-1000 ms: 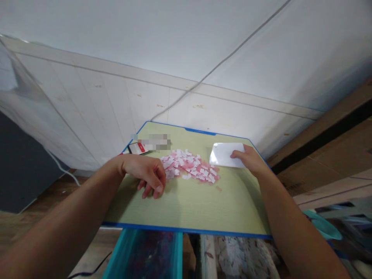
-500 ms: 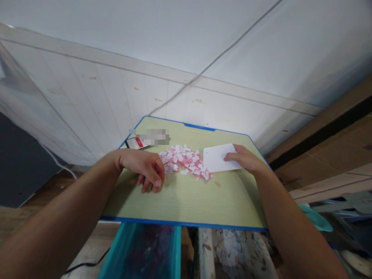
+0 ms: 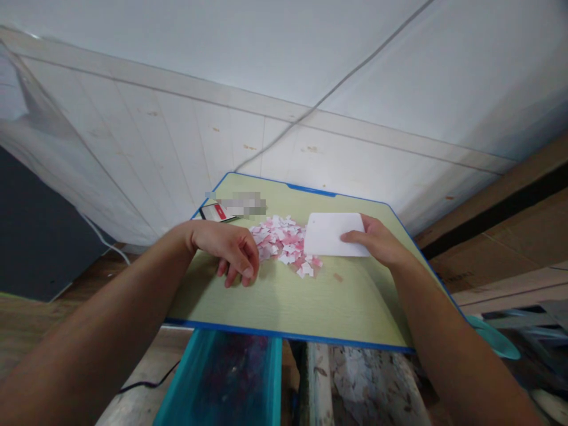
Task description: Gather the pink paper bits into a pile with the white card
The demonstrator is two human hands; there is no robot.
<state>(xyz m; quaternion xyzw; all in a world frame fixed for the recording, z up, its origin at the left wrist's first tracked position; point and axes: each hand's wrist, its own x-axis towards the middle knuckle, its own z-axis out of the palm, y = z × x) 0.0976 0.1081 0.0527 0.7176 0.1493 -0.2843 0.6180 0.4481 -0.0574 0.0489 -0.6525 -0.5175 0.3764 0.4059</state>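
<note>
A heap of small pink and white paper scraps (image 3: 279,236) lies on a pale green tabletop (image 3: 284,307) with a blue edge. At the heap's left end, my left hand (image 3: 228,251) rests with its fingers curled in and the thumb bent down; nothing shows inside it. My right hand (image 3: 375,236) grips a flat white card (image 3: 328,234) by its right end, thumb on top. The card has rounded corners and a small hole near one corner. Its left edge meets the right side of the heap and covers part of it.
A phone (image 3: 219,212) lies at the table's back left, beside a blurred patch. One brownish strip (image 3: 338,277) sits right of the heap. Below the front edge are a teal bin (image 3: 275,378) and a patterned box (image 3: 322,384). Cardboard boxes (image 3: 510,236) stand to the right.
The view has shifted slightly. The white card has turned a little and now covers more of the heap's right side; some scraps there have moved. My left hand keeps its pose.
</note>
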